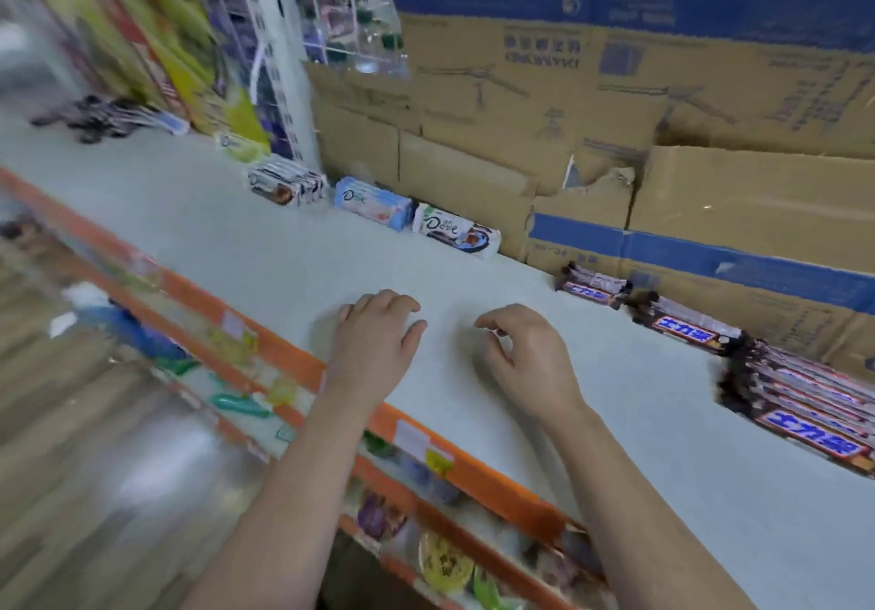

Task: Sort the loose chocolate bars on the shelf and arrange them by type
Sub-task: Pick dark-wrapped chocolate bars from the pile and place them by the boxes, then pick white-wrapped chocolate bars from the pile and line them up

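Our two forearms reach in from the lower edge over the pale shelf. The left hand is palm down with its fingers relaxed, the right hand is loosely curled, and neither holds anything. We cannot tell whether they touch the surface.

Brown cardboard cartons with blue bands line the back of the shelf, torn in places, and whatever they hold is hidden from us. Under the shelf's orange front edge, the lower-shelf goods are too blurred to name.

At right, a large stack of dark bars with blue lettering lies near the cardboard, cut off by the frame. Left of it, along the back, sit a smaller pile of the same bars and then a few more bars. Further left lies a white-and-dark Dove bar, just beside it a light-blue Dove bar, and then a blurred group of bars.
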The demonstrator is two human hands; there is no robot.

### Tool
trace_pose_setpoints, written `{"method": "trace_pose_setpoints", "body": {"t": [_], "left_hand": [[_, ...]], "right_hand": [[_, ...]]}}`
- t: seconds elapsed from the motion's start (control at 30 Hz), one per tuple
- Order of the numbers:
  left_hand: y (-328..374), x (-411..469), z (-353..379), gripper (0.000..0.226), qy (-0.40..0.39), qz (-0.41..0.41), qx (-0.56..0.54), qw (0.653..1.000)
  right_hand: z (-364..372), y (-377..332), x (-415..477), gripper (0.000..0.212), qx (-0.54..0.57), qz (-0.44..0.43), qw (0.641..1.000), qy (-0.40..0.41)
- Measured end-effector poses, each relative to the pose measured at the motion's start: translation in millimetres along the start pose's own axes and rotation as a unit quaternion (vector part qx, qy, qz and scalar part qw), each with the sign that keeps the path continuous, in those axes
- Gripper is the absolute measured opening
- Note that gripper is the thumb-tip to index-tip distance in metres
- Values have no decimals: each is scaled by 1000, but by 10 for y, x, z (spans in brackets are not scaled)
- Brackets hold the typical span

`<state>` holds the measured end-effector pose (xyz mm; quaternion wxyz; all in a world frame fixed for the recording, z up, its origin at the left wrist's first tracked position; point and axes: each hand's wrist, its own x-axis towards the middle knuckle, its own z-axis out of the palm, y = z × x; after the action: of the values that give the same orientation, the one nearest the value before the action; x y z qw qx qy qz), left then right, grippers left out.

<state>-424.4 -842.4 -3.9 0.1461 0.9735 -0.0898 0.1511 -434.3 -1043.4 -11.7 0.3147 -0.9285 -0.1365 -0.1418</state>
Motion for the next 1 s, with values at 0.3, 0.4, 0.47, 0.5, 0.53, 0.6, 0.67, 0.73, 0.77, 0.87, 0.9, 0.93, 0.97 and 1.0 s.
{"method": "trace_pose_setpoints", "body": {"t": [0.3,0.4,0.47,0.5,0.53,0.6,0.67,0.73,0.77,0.87,0.9,0.93,0.97,1.0], "left_hand": [[-2098,23,-779,30,50,-62,23,997],[-2709,97,-1029,26,67,-72,38,994],[-3059,146,-1149,23,76,-79,42,993],[-3221,169,-1188,23,81,-85,43,992],[-3369,191,-1218,23,84,-90,42,991],[-3654,241,-1239,26,85,-95,37,991],[-3934,315,-1227,27,80,-104,20,991],[-4211,414,-1194,27,78,-115,-9,990],[-4355,482,-1185,28,75,-119,-19,990],[-4855,759,-1168,26,54,-128,-15,990],[-5036,864,-1174,26,49,-134,-7,990],[-5218,973,-1185,26,45,-139,4,989],[-5389,1086,-1208,26,41,-142,14,989],[-5551,1204,-1232,26,36,-145,21,989]], "right_hand": [[1464,-1540,1029,25,39,-76,996,-31],[1873,-2019,1355,26,58,-78,995,-23],[2107,-2275,1545,25,69,-81,994,-20],[2214,-2383,1632,23,71,-84,994,-21],[2317,-2478,1721,21,72,-87,993,-23],[2534,-2636,1920,17,76,-93,992,-26],[2759,-2775,2154,17,79,-95,992,-31],[3003,-2902,2412,20,80,-98,991,-33],[3132,-2964,2552,21,82,-99,991,-32],[3562,-3154,2997,16,95,-97,990,-32],[3704,-3219,3152,14,98,-99,990,-36],[3840,-3288,3312,14,101,-99,989,-41],[3962,-3358,3477,13,104,-97,989,-48],[4076,-3427,3645,13,106,-97,988,-53]]}}
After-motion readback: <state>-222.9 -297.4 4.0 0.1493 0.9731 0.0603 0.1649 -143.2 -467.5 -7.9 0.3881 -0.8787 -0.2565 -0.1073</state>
